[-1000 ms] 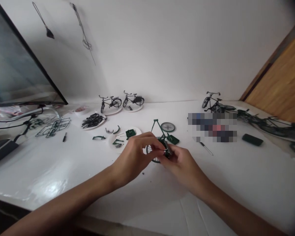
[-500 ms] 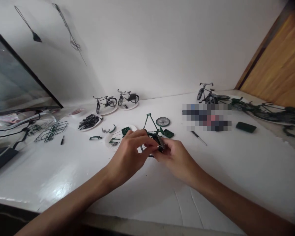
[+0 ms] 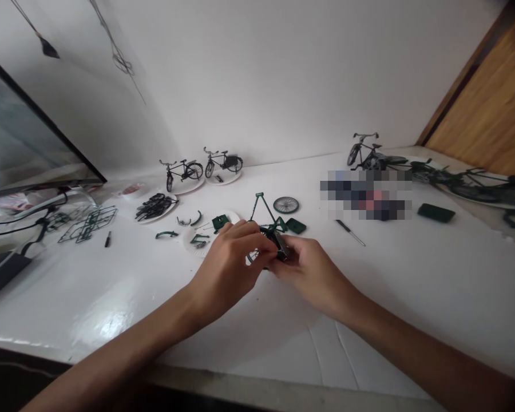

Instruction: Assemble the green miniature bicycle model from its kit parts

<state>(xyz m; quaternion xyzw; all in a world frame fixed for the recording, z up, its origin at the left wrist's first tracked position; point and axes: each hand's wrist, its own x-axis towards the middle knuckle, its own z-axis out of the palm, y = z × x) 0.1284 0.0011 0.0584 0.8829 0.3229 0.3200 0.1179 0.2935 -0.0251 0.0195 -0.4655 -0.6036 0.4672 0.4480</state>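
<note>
Narrow pinch with both hands: my left hand (image 3: 232, 266) and right hand (image 3: 313, 269) close together on the wheel end of a green model bicycle frame (image 3: 260, 209), held just over the white table (image 3: 412, 286). A loose spoked wheel (image 3: 285, 205) lies just beyond it, a paper plate (image 3: 193, 243) of green parts sits to my left, and a small screwdriver (image 3: 349, 233) lies to my right.

A glossy white bench (image 3: 369, 286) runs along a white wall (image 3: 274, 74), with a black-framed flat screen (image 3: 26, 131) at its left end and a wooden panel (image 3: 480, 109) at its right end.
</note>
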